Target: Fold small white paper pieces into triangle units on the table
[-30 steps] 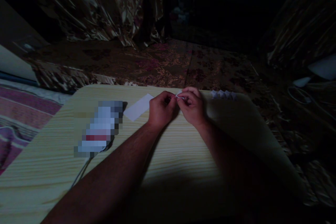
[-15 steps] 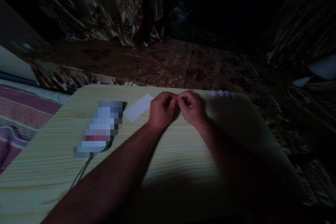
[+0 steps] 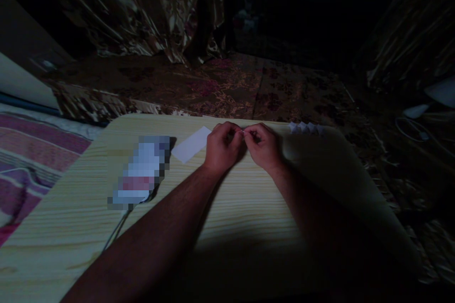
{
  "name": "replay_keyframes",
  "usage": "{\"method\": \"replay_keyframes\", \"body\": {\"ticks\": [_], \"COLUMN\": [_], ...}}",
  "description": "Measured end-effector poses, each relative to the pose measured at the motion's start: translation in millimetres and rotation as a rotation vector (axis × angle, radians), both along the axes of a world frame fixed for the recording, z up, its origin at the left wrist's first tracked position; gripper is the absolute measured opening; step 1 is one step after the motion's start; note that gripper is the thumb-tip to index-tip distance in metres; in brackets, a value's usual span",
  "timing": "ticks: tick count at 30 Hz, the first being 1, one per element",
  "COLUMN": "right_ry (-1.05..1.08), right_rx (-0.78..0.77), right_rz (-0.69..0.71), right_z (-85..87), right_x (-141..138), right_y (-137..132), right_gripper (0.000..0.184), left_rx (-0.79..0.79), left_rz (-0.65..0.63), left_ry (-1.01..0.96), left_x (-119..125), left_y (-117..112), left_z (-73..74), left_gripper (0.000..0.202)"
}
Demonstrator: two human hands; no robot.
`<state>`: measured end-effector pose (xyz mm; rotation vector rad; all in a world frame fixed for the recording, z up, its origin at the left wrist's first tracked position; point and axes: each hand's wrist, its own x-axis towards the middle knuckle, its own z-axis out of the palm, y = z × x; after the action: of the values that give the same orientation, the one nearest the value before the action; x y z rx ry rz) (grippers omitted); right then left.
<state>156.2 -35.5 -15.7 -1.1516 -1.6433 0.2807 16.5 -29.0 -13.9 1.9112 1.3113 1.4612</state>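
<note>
Hands meet at the far middle of a pale wooden table (image 3: pixel 249 218): left hand (image 3: pixel 222 147) and right hand (image 3: pixel 266 147), fingertips together, pinch a sliver of white paper (image 3: pixel 243 130), mostly hidden. A white paper slip (image 3: pixel 191 144) lies just left of them; folded white pieces (image 3: pixel 306 127) line the far right edge.

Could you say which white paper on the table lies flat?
The rectangular slip beside the left hand; the pieces by the right hand are folded into points.
</note>
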Motion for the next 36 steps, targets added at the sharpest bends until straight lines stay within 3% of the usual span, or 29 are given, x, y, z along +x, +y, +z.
{"method": "replay_keyframes", "body": {"ticks": [4, 8, 17, 25, 36], "right_ry": [0.050, 0.104, 0.091, 0.274, 0.487], "right_rx": [-0.086, -0.127, 0.013, -0.193, -0.359], "right_rz": [-0.027, 0.030, 0.021, 0.071, 0.162], "right_z": [-1.6, -3.9, 0.0, -6.2, -3.1], "right_x": [-0.4, -0.8, 3.1, 1.6, 3.8], "right_y": [0.8, 1.8, 4.2, 8.0, 11.2], "right_gripper": [0.015, 0.015, 0.006, 0.012, 0.014], "left_rx": [-0.068, -0.102, -0.049, -0.244, -0.323], "left_rz": [-0.037, -0.070, -0.080, -0.151, -0.112], "left_ry": [-0.098, -0.169, -0.259, -0.424, -0.523], "left_x": [1.2, 1.0, 0.6, 1.8, 0.5], "left_y": [1.8, 4.4, 4.4, 7.7, 10.4], "left_z": [0.4, -0.4, 0.4, -2.8, -3.3], "left_gripper": [0.016, 0.016, 0.015, 0.023, 0.030]}}
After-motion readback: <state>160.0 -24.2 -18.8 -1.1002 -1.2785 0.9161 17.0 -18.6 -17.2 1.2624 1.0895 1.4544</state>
